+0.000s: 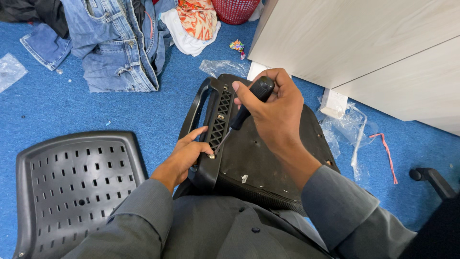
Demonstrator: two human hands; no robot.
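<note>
Right hand [278,108] fingers wrap the black-handled screwdriver [244,112], tip on a screw [211,156] in the armrest bracket [218,120]. Left hand [184,156] fingers clasp the upturned chair seat [268,158] edge on the lap. Best kept square to the screw, pressed firmly.

Blue carpet floor [62,110], jeans pile [117,43], perforated chair back [76,187], plastic wrap bits [345,127], red basket [235,9]
</note>
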